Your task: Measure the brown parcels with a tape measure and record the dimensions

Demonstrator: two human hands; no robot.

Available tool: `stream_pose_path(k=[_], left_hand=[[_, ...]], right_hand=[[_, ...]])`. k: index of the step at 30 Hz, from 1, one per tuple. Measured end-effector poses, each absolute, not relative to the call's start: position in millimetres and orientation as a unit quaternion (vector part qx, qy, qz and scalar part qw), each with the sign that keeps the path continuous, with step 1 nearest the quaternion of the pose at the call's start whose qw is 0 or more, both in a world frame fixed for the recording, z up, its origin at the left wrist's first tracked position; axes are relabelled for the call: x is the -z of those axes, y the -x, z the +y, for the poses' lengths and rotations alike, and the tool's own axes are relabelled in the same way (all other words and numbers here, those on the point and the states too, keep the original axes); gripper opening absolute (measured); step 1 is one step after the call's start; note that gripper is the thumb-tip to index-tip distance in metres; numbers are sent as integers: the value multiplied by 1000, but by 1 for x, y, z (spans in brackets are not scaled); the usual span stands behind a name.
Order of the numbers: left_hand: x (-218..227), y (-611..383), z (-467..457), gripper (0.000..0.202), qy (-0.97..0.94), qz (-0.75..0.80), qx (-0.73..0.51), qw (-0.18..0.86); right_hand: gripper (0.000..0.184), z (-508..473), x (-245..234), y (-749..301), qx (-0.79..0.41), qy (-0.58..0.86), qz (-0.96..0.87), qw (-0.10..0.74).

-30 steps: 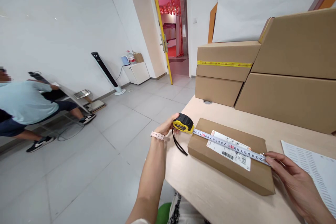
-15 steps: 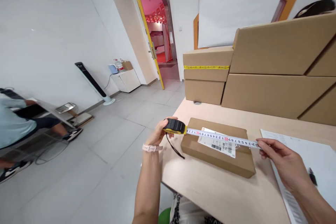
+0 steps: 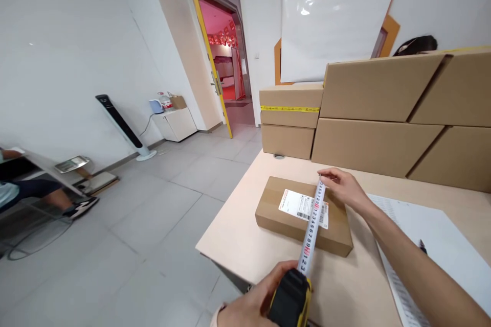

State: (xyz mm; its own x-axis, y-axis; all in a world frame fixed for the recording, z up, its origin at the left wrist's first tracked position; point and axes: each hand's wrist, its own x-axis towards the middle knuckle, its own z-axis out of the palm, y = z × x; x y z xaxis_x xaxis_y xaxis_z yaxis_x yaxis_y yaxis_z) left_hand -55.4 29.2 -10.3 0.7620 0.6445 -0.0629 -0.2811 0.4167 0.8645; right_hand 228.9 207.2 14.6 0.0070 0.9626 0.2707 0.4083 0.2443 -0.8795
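My left hand [image 3: 255, 299] is closed around a black and yellow tape measure [image 3: 289, 296], low in front of me at the table's near side. Its white blade [image 3: 312, 225] is drawn out away from me, slanting across the brown cardboard box [image 3: 268, 222] and its white shipping label [image 3: 293, 203]. At the box's far edge, my right hand [image 3: 341, 186] pinches the end of the blade between thumb and fingers. The box lies flat on the pale wooden table [image 3: 238, 250].
Stacked cartons [image 3: 376, 145] line the table's far side, with a person's dark hair [image 3: 416, 45] behind them. Paper sheets [image 3: 429, 245] and a black pen [image 3: 422, 247] lie at the right. On the left sits a person, one shoe [image 3: 82, 208] showing, near a scale [image 3: 72, 163].
The blade has swung from along the box's length to across its width. My left hand has come down toward me with the tape measure; my right hand has moved to the far edge.
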Motion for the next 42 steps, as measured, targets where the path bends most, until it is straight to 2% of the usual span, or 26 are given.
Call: stream_pose_path(k=[5, 10, 15, 21, 25, 31, 42], left_hand=[[18, 44, 24, 84, -363, 178, -331, 853], [45, 30, 23, 60, -350, 230, -352, 837], [38, 27, 14, 83, -327, 142, -336, 872], [20, 30, 5, 68, -248, 99, -349, 898], [11, 29, 8, 73, -303, 136, -342, 879], [-4, 34, 8, 69, -334, 223, -355, 844], [5, 42, 4, 67, -413, 284, -335, 798]], right_hand=[[25, 235, 8, -217, -332, 525, -668, 409], [21, 236, 7, -212, -350, 515, -692, 365], [21, 236, 6, -214, -363, 521, -693, 342], [24, 237, 8, -216, -386, 525, -677, 341], [23, 237, 8, -218, -407, 518, -671, 342], [23, 236, 7, -218, -432, 521, -651, 345], [19, 234, 3, -216, -442, 535, -632, 345]])
